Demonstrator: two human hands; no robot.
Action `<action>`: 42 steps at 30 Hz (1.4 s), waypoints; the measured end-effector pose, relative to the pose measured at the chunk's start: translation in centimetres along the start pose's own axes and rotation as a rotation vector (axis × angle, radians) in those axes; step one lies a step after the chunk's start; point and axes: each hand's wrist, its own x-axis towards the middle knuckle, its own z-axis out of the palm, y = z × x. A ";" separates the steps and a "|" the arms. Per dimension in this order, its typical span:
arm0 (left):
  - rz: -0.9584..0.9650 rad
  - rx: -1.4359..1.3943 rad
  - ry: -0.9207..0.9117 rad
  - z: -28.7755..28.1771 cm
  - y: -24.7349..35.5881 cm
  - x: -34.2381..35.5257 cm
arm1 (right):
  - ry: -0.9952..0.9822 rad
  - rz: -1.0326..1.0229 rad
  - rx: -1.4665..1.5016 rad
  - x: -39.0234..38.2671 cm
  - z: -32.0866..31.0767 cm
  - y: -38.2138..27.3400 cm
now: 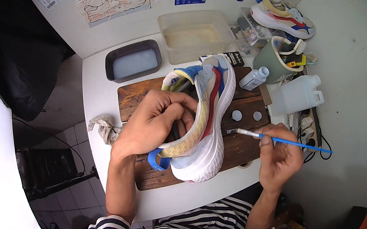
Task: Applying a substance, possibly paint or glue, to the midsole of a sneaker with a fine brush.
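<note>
A sneaker (210,114) with a thick white sole, pale yellow heel, red stripe and blue parts is tilted on its side over the dark wooden board (245,146). My left hand (156,117) grips it by the collar, its fingers reaching into the opening. A blue heel loop (158,159) hangs below that wrist. Between thumb and fingers, my right hand (279,158) pinches a thin paintbrush (280,140) with a blue handle. The brush tip points left toward the sole, a short gap away. Two small round white caps (236,115) lie on the board beyond it.
Behind the board stand a dark tub of cloudy liquid (133,61) and a clear plastic bin (196,35). At right are a small bottle (254,78), a white jug (297,95), a green bucket (273,61) and another sneaker (283,17). A crumpled rag (104,128) lies left.
</note>
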 end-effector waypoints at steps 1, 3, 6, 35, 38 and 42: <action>0.004 -0.006 0.001 0.0 -0.1 0.0 | 0.074 0.097 -0.056 -0.1 -0.4 1.2; 0.008 -0.011 0.002 0.0 -0.2 0.0 | 0.023 0.154 -0.158 -0.3 -0.8 3.4; 0.003 -0.009 -0.012 0.0 -0.3 0.1 | -0.033 0.222 -0.299 -0.4 -0.3 5.0; -0.050 0.001 0.002 0.1 0.2 0.0 | 0.020 0.310 -0.158 -0.3 0.2 5.1; -0.051 -0.017 0.000 0.2 0.2 0.0 | 0.086 0.373 0.135 -0.3 -0.3 1.0; -0.030 -0.014 -0.010 0.2 0.0 0.0 | -0.139 0.046 0.335 -0.6 0.5 -1.8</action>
